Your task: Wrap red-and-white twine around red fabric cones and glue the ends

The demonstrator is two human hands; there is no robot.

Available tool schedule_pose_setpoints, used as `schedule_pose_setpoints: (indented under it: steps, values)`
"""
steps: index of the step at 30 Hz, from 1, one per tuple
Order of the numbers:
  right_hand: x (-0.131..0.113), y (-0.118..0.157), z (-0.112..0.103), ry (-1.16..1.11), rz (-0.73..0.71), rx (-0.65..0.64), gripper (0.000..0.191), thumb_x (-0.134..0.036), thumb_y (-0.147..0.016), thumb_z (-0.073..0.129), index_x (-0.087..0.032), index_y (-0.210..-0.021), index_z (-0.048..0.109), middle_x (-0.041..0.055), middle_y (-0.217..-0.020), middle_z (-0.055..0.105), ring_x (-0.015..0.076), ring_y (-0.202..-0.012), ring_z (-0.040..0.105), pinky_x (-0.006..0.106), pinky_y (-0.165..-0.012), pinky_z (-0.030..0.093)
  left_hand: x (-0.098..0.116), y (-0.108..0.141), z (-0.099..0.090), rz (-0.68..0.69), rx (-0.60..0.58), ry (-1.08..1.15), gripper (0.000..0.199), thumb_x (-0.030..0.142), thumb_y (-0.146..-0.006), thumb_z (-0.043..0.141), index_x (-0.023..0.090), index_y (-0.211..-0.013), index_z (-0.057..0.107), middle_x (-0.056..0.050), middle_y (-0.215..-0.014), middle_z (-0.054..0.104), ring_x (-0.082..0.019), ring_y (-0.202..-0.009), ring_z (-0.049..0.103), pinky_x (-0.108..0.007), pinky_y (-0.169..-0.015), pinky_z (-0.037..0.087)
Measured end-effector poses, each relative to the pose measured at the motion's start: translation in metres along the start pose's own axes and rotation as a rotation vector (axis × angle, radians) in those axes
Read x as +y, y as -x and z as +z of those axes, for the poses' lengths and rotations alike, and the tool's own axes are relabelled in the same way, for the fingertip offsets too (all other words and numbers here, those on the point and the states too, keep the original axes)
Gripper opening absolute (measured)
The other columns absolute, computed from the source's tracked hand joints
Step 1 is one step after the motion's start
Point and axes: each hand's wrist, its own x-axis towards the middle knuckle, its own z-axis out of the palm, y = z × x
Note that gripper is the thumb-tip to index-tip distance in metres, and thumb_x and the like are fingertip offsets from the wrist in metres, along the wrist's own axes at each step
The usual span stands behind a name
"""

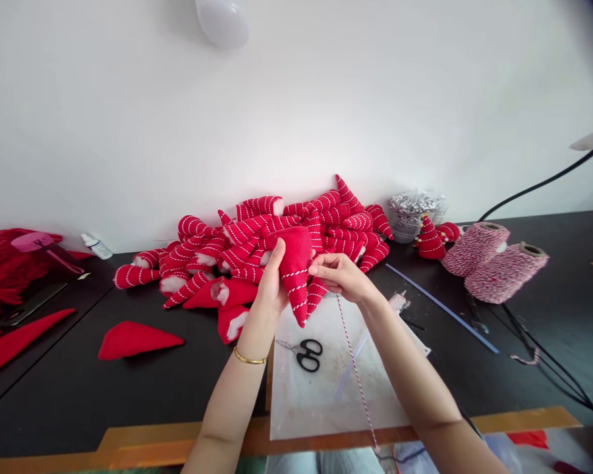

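Well, our stuffed red cone (295, 276) with white stitching looks light and soft, easily squashed, so its plump body offers a better hold than its narrow tip. We hold it above a clear plastic sheet (326, 401) near the front edge of the black worktop (64, 388). Our left hand (274, 280) wraps behind it, fingers curled around. Our right hand (340, 276) pinches at its side beside red-and-white baker's twine (356, 375); whether the pinch holds twine, we cannot tell. Black-handled scissors (307, 354) lie below.
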Motion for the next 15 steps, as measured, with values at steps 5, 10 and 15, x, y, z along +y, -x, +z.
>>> schedule_pose_setpoints:
  steps: [5, 10, 15]
  values:
    - [0.003, -0.002, 0.008, -0.053, -0.009, 0.029, 0.037, -0.046, -0.070, 0.087, -0.017, -0.072, 0.063, -0.0133, -0.045, 0.035, 0.0016, -0.037, 0.016, 0.020, -0.035, 0.011, -0.003, -0.002, 0.000, 0.038, 0.005, 0.026, 0.065, 0.066, -0.087, 0.057, 0.023, -0.135, 0.060, -0.010, -0.112, 0.075, -0.038, -0.115, 0.067, -0.049, -0.094, 0.057]
    - [0.007, -0.004, 0.011, -0.023, -0.023, 0.079, 0.039, -0.049, -0.068, 0.087, -0.017, -0.071, 0.064, -0.0119, -0.045, 0.039, 0.0032, -0.037, 0.025, 0.019, -0.034, 0.021, -0.005, -0.003, 0.000, 0.046, -0.020, 0.090, 0.066, 0.067, -0.086, 0.057, 0.026, -0.138, 0.059, -0.008, -0.111, 0.076, -0.038, -0.116, 0.066, -0.053, -0.096, 0.056]
    - [0.012, -0.006, 0.012, 0.025, -0.056, 0.102, 0.038, -0.051, -0.069, 0.085, -0.016, -0.073, 0.069, -0.0104, -0.043, 0.042, 0.0044, -0.036, 0.030, 0.020, -0.035, 0.027, -0.004, -0.002, 0.001, 0.038, -0.004, 0.076, 0.060, 0.061, -0.089, 0.056, 0.025, -0.137, 0.060, -0.008, -0.111, 0.076, -0.036, -0.114, 0.067, -0.050, -0.097, 0.056]
